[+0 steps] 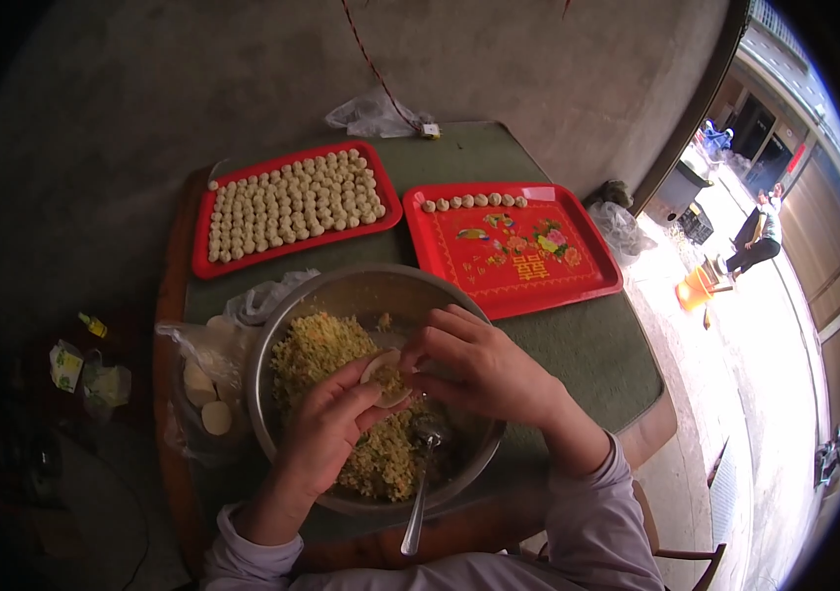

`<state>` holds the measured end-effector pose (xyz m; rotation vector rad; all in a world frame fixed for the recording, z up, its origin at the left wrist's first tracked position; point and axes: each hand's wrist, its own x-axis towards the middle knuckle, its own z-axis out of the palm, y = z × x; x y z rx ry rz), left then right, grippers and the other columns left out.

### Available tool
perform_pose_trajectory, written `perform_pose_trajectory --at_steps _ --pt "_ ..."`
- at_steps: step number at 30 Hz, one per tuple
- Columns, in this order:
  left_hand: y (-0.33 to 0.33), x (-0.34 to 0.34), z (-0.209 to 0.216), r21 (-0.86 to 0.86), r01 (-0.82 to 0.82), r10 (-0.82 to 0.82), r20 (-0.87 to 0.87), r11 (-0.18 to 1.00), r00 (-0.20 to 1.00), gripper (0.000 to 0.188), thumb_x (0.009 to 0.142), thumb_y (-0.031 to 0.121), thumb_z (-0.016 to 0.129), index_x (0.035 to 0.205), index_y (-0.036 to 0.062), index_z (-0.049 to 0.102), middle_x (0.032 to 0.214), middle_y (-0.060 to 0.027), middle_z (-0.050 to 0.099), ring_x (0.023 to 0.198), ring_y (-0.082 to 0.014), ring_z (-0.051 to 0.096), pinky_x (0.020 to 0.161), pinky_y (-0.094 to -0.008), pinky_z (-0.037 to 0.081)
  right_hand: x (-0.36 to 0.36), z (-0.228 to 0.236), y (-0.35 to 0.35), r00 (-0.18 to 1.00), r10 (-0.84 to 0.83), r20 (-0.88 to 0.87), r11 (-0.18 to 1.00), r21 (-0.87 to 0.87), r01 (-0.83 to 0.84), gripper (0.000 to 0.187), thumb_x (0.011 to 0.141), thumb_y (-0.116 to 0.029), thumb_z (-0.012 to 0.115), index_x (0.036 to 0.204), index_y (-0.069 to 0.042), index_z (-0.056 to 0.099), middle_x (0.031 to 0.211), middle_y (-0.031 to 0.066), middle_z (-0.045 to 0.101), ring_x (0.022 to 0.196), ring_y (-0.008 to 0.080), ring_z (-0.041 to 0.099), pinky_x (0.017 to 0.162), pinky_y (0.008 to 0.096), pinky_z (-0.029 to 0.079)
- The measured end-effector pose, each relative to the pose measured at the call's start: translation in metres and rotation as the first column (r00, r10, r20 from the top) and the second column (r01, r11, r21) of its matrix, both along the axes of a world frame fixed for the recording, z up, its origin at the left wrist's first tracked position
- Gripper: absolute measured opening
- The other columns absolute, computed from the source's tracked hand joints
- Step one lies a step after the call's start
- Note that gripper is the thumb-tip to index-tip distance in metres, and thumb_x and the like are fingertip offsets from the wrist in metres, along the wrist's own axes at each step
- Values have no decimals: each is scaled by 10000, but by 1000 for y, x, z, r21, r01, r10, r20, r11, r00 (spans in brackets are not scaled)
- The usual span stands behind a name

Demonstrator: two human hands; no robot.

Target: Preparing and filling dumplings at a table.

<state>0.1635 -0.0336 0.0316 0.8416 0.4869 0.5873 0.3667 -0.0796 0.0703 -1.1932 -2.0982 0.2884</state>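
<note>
Head view: above the open bowl (341,293), left hand (331,414) pinches a wrapper (387,378), right hand (479,362) beside its edge, grip unclear.

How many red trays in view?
2. Left tray: packed with rows of small dough balls. Right tray: beside it, a single row along the far edge. Both show nearly whole; no hidden third evident.

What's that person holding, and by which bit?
A round dough wrapper, by its edge: the left grip holds the left side; the right grip is at the right side, contact unclear.
</note>
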Motion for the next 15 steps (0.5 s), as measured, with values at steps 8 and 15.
perform_pose_trajectory --at_steps 8,15 --pt "-2 0 0 23 8 -7 -32 1000 999 372 983 155 477 1297 -44 468 1229 -124 558 1088 -186 582 975 -359 482 -1 -4 2 995 83 62 996 24 -85 179 772 -113 684 866 -73 536 855 78 512 829 285 527 730 391 458" --pt "-2 0 3 8 23 -22 -44 1000 999 351 985 147 478 1283 -39 484 1174 -129 595 1062 -238 615 955 -357 488 -1 -3 1 994 47 97 997 55 -53 173 764 -90 675 882 -73 550 859 78 515 830 279 532 721 382 465"
